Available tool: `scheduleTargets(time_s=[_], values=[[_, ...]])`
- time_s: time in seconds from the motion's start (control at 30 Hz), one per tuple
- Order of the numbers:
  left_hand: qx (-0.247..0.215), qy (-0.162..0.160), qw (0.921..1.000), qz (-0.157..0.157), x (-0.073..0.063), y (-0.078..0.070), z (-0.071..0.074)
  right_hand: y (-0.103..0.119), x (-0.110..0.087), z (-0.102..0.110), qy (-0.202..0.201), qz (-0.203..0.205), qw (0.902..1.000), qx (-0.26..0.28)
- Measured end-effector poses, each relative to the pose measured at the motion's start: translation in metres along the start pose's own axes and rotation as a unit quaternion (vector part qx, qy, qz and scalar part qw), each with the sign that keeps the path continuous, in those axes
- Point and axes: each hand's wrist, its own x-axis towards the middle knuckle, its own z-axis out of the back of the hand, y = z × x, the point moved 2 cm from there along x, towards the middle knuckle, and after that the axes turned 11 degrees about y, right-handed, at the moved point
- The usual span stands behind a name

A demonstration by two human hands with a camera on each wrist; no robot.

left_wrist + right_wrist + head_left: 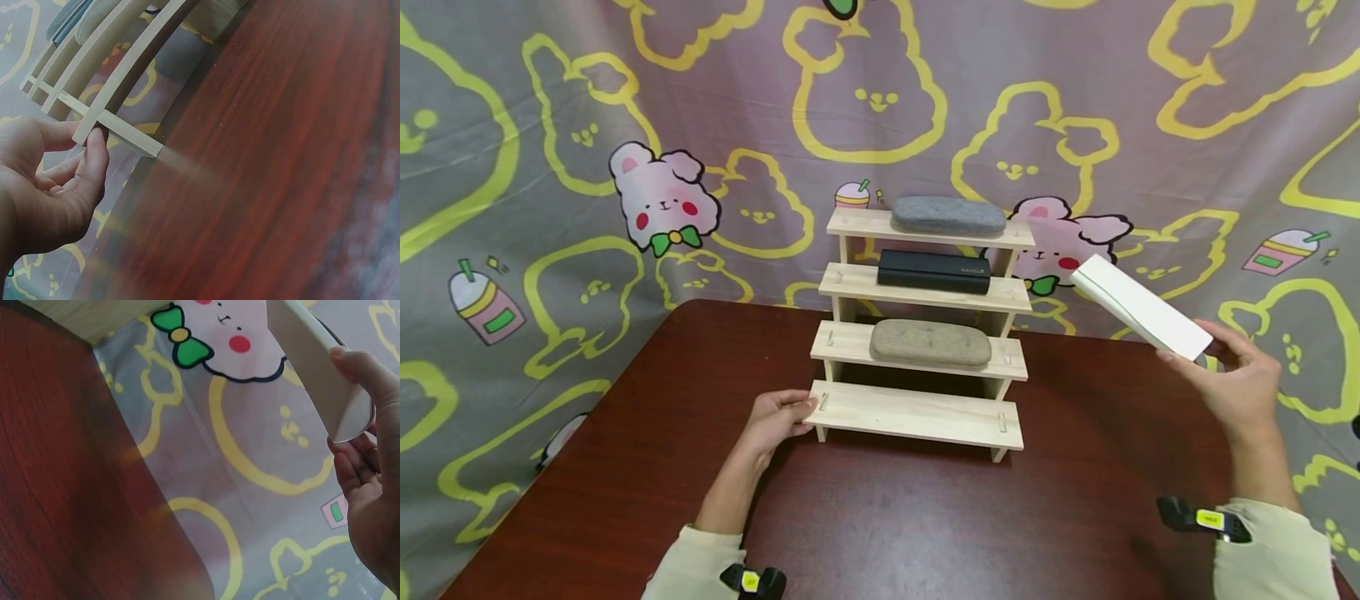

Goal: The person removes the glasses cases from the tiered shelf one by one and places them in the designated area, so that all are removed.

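A stepped wooden display rack (917,408) stands on the table. At the rack's left, my left hand (777,417) pinches the end of the lowest shelf between thumb and fingers; the left wrist view shows this grip (62,181) closely. My right hand (1236,375) holds a white glasses case (1138,304) by its near end, raised and tilted in the air to the right of the rack. On the rack lie a grey glasses case (949,216) on top, a black glasses case (934,272) below it, and a beige glasses case (931,343) on the third shelf down.
The dark red-brown wooden table (880,517) extends around the rack. Behind it hangs a curtain (880,108) printed with yellow outlines and cartoon rabbits. The lowest shelf bears no case.
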Motion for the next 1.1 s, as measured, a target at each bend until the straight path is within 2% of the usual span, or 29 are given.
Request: scheduleTargets(time_s=[0.3, 0.67, 0.77, 1.1], values=[[-0.003, 0.001, 1.0, 0.0, -0.001, 0.0, 0.0, -0.018, -0.002, 0.007, -0.014, -0.059, 0.9981, -0.013], [0.002, 0.001, 1.0, 0.003, 0.0, 0.001, 0.001, -0.043, -0.002, 0.015, 0.028, -0.161, 0.9862, -0.025], [0.002, 0.001, 1.0, 0.002, 0.0, 0.001, 0.001, -0.05, -0.004, 0.016, 0.038, -0.17, 0.9845, -0.025], [-0.001, 0.001, 1.0, 0.001, 0.0, 0.002, 0.001, -0.072, -0.006, 0.017, 0.073, -0.162, 0.9831, -0.043]])
